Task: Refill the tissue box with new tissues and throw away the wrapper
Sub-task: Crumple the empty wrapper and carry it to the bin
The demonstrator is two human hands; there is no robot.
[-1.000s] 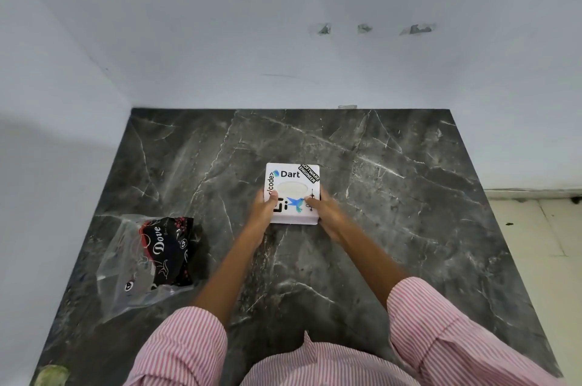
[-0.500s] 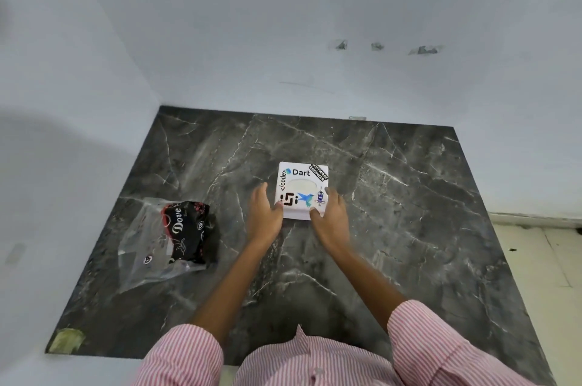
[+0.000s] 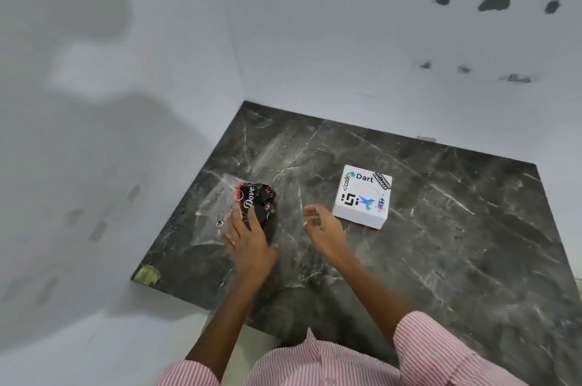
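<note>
A white tissue box (image 3: 363, 196) with stickers on its lid lies flat on the dark marble counter (image 3: 441, 228). To its left lies a crumpled clear wrapper (image 3: 217, 212) with a black "Dove" print (image 3: 255, 198). My left hand (image 3: 248, 240) rests on the near edge of the wrapper, fingers spread over the black part. My right hand (image 3: 324, 228) hovers between wrapper and box, fingers loosely curled and apart, holding nothing.
White walls meet at a corner behind and to the left of the counter. A yellowish patch (image 3: 146, 273) marks the counter's near left corner. The counter's front edge runs just ahead of my striped sleeves.
Both hands have left the tissue box and moved left. My left hand has come down onto the wrapper. The view has swung left.
</note>
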